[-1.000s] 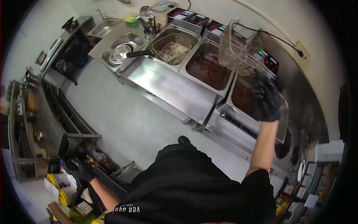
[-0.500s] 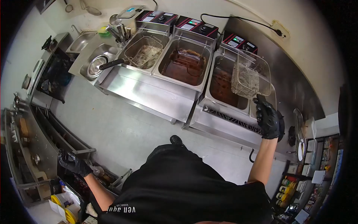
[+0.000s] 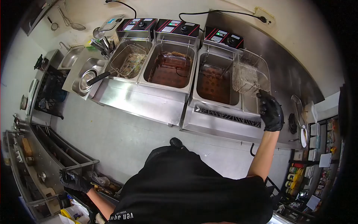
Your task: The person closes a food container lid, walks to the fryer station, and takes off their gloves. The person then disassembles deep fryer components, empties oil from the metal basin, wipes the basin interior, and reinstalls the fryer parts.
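Steel counter (image 3: 138,101), wire basket (image 3: 250,74) just beyond gloved right hand (image 3: 271,112), fingers grasping its near end

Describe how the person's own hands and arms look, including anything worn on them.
The left hand and right hand wear black, slightly shiny gloves ending around the wrists. Both forearms show bare. The right sleeve is short and black, with no marking visible.

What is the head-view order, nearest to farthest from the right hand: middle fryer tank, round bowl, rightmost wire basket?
1. Rightmost wire basket, just beyond the right hand
2. Middle fryer tank, to the left
3. Round bowl, far left, in the sink
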{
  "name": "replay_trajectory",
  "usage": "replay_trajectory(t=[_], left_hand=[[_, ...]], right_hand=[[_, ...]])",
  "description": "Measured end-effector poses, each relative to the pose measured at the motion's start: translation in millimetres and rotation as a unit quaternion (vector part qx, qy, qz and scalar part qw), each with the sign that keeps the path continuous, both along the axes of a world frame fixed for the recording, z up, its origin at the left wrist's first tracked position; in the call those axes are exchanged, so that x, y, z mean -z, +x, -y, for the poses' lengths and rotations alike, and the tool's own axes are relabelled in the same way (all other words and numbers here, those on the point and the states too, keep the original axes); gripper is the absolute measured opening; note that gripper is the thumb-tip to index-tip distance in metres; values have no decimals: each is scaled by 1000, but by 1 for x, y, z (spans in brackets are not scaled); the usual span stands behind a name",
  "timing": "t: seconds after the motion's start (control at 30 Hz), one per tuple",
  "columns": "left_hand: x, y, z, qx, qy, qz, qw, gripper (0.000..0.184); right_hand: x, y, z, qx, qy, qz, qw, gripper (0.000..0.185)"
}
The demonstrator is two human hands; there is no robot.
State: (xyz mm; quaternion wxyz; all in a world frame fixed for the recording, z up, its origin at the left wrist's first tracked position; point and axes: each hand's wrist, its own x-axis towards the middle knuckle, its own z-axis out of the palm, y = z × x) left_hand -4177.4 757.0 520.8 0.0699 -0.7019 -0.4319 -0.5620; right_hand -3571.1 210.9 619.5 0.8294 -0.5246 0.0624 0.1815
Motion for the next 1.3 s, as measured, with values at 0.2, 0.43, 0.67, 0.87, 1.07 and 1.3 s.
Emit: replay_trajectory(t=[0.2,0.43,0.67,0.87,1.07,1.3], left_hand=[[-3,16,-2,41,6,39,998,31],[0,40,-1,40,21,12,999,32],[-16,54,2,78,41,0,996,34],[-32,62,15,77,54,-22,995,39],[-39,59,29,23,44,-50,998,37],[-32,61,54,10,-6,21,1000,40]], right_hand=[[28,20,52,56,-209,151,965,26],[102,59,114,-43,-264,148,952,27],[185,66,141,-55,-109,87,989,28],[205,55,171,-133,-235,126,954,32],[132,84,161,-154,-473,95,862,36],[20,151,57,-120,-563,230,785,46]])
